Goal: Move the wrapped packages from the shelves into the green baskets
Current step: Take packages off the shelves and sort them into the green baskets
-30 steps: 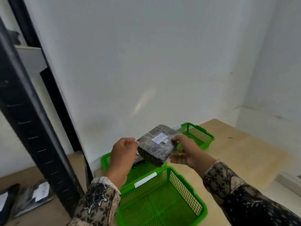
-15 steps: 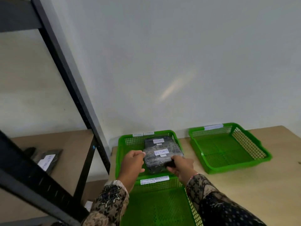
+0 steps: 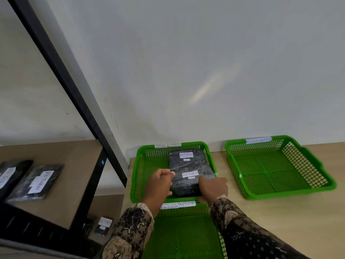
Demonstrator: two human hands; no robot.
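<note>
Nearest the camera, an empty green basket (image 3: 184, 238) sits between the two patterned sleeves, its far rim carrying a strip reading RETURN OVERDUE; just beyond it the left hand (image 3: 158, 186) has its fingers curled at the near-left edge of the wrapped package (image 3: 188, 181), while the right hand (image 3: 214, 186) rests on the package's near-right side, whether gripping or only pressing I cannot tell; the package, labelled RETURN, lies inside the middle basket (image 3: 143, 176), partly overlapping a second package (image 3: 186, 156) that bears the same label and lies farther back in that basket.

The step looks like setting the package down; doing it well means lowering it flat so it rests on the one beneath rather than tipping toward the near wall, then letting go with both hands together so it does not slide; the label should stay face up.

The basket's mesh walls stand close on the left and right of the package, so the hands should lift straight up and back over the near rim; to the right a third basket (image 3: 280, 174) stands apart on the table (image 3: 270, 217), leaving bare wood between; to the left, past the black shelf post (image 3: 104, 161), a shelf package (image 3: 35, 182) and others wait on the shelf (image 3: 74, 159); the post is the edge to clear on the next reach.
</note>
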